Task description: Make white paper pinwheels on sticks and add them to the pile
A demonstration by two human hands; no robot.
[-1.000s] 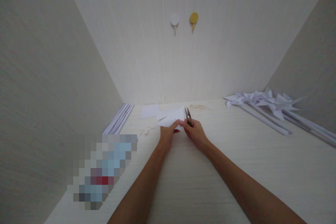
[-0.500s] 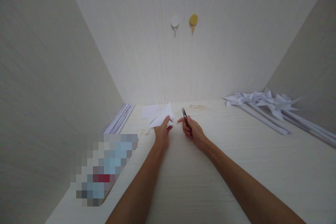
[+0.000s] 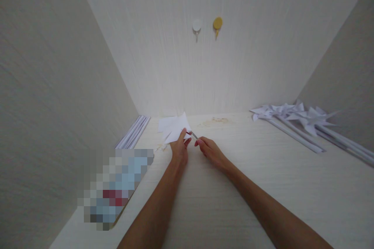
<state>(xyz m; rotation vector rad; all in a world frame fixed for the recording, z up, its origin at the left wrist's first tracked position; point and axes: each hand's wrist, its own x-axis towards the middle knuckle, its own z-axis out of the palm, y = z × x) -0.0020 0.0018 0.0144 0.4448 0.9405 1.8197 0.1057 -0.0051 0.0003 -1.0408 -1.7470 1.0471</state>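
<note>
At the far end of the pale table (image 3: 251, 186), near the back wall (image 3: 222, 66): two bare hands close together over a folded white paper (image 3: 175, 129). Left hand (image 3: 179, 148) pinched on the paper's near edge, thumb and forefinger closed on it, other fingers curled beneath and mostly hidden. Right hand (image 3: 210, 151) closed around small metal snips (image 3: 194, 135), only the thin grey blade tip showing past the fingertips; handle and most of the tool buried in the fist, so blade gap too small to tell. Snips' long axis slanted up and to the left from the right fingertips, tip aimed at the paper's edge just beside the left thumb, touching or nearly so; hard to say which. Paper white, creased, with a sharp corner pointing up and away from the left fingers, lifted at that end; lower part lost behind the left hand. More flat white sheets (image 3: 165, 123) just beyond the left fingers. Far right of the right hand, well apart: a heap of white paper pinwheels (image 3: 295, 118) on long sticks, cut off at the frame edge. Left of the left forearm, a blurred, pixelated patch (image 3: 115, 186), contents unreadable.
</note>
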